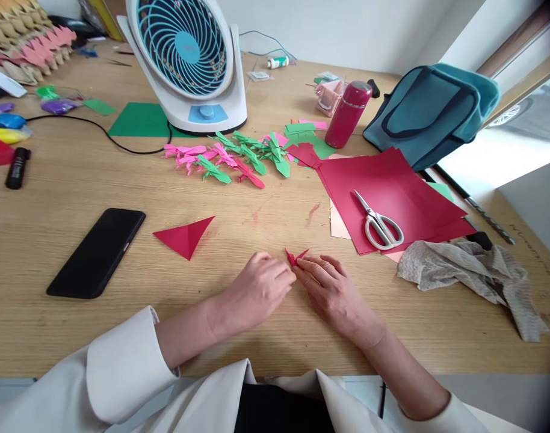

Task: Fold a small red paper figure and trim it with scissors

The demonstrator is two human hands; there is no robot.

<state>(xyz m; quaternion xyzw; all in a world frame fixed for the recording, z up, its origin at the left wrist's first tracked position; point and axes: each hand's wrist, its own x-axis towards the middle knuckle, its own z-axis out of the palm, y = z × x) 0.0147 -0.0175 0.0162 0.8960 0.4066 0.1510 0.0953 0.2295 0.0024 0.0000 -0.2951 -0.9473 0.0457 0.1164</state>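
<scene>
A small folded piece of red paper (293, 258) stands on the table in front of me, two thin points sticking up from it. My right hand (333, 293) is closed on its right side, fingertips pressing the paper. Against its lower left edge, my left hand (265, 286) is curled with the fingers together; what its fingertips hold is hidden behind the knuckles. To the left lies a red paper triangle (185, 237) with a crease down it. Further back rests a cluster of folded green paper figures (252, 153) and pink paper figures (189, 155).
White-handled scissors (380, 225) lie on red paper sheets (419, 198) at right, beside a crumpled grey cloth (464, 267). A black phone (97, 252) lies at left. Behind stand a fan (187, 54), a red flask (347, 114) and a teal bag (432, 111).
</scene>
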